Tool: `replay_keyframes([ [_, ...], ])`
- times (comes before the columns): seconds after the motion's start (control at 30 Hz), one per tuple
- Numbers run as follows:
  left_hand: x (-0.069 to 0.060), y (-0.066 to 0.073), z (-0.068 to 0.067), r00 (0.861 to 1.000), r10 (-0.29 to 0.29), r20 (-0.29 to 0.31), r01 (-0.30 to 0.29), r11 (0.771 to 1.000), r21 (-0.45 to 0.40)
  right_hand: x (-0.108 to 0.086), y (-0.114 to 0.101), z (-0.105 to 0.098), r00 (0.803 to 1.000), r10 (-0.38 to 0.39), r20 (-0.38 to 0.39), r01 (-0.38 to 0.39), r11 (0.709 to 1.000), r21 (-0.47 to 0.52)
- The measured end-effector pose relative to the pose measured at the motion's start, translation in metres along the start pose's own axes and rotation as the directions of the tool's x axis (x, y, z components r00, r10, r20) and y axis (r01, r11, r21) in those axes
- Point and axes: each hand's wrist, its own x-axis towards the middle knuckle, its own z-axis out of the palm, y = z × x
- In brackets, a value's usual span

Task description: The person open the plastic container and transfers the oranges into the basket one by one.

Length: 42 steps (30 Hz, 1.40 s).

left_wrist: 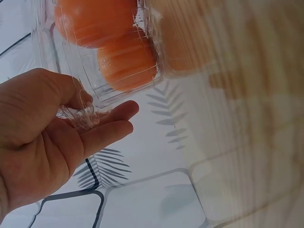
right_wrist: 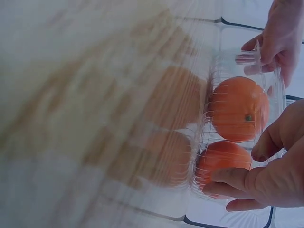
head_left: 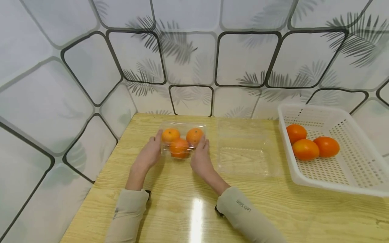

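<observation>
Gripping container (head_left: pixel 183 129), right hand (right_wrist: pixel 275 175) part-hides orange (right_wrist: pixel 224 155).

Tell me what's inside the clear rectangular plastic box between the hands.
Three round orange fruits show inside the clear rectangular plastic box; its floor directly beneath them is hidden.

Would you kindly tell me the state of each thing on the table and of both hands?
Filled box: holds three fruits; lid closed or not, unclear.
Left hand: pinches the filled box's edge.
Right hand: grips the filled box's other side.
Empty box: on the table, nothing inside.
Basket: upright, uncovered, three more fruits inside.
</observation>
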Motion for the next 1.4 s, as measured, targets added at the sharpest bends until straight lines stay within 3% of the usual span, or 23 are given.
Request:
replay_keyframes([
  [0.2, -0.004, 0.000, -0.001, 0.999, -0.028, 0.022, 0.029, 0.999, -0.031, -0.002, -0.004, 0.003, 1.000, 0.020, -0.012, -0.021, 0.999, -0.037],
  [0.47, -0.006, -0.004, 0.001, 0.998, 0.061, -0.035, -0.059, 0.997, 0.044, -0.005, -0.007, 0.001, 0.999, 0.046, 0.019, -0.045, 0.998, -0.050],
  [0.6, -0.006, -0.004, -0.001, 0.998, 0.062, -0.025, -0.061, 0.998, 0.035, -0.006, -0.005, 0.000, 0.999, 0.041, 0.024, -0.040, 0.998, -0.052],
  [0.8, -0.004, -0.003, -0.007, 0.999, 0.034, 0.013, -0.033, 0.999, -0.023, -0.009, -0.002, -0.007, 0.996, 0.076, 0.049, -0.077, 0.997, 0.021],
  [1.17, -0.004, -0.006, -0.013, 0.995, 0.093, 0.018, -0.091, 0.989, -0.114, -0.016, 0.004, -0.017, 0.991, 0.114, 0.067, -0.119, 0.990, 0.078],
  [1.4, -0.004, -0.008, -0.014, 0.996, 0.074, 0.047, -0.065, 0.981, -0.183, -0.018, 0.006, -0.026, 0.989, 0.099, 0.112, -0.115, 0.981, 0.154],
])
